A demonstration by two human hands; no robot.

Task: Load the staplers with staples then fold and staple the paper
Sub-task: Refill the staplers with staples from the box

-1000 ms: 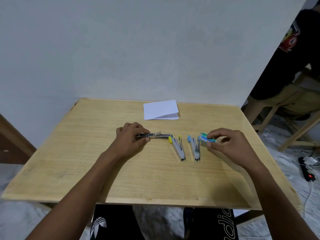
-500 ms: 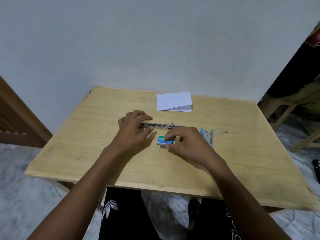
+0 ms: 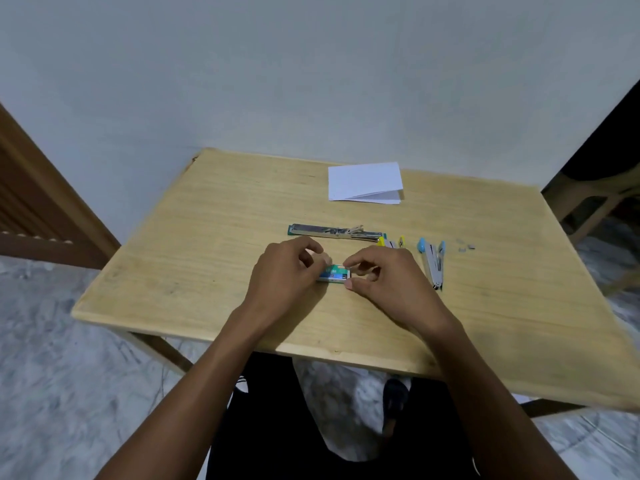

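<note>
Table point(image 3: 214, 237): pale wood, matt, fine grain lines. Folded sheet point(image 3: 363, 181): white paper, flat, no shine. Long opened stapler point(image 3: 336, 232): shiny silver metal, green edge. Blue-tipped stapler point(image 3: 433, 261): silvery metal body, blue plastic ends. Yellow-tipped stapler point(image 3: 391, 242): yellow plastic bits, rest mostly hidden. Staple box point(image 3: 334, 273): green and blue card, slightly glossy. Loose staples point(image 3: 465, 247): tiny grey metal. Wall point(image 3: 311, 64): smooth, matt. Floor point(image 3: 52, 341): grey marbled stone.

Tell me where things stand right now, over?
Left hand and right hand both pinching the staple box on the table. Open green stapler lies unloaded beyond. Folded paper untouched. Nothing blocking.
</note>
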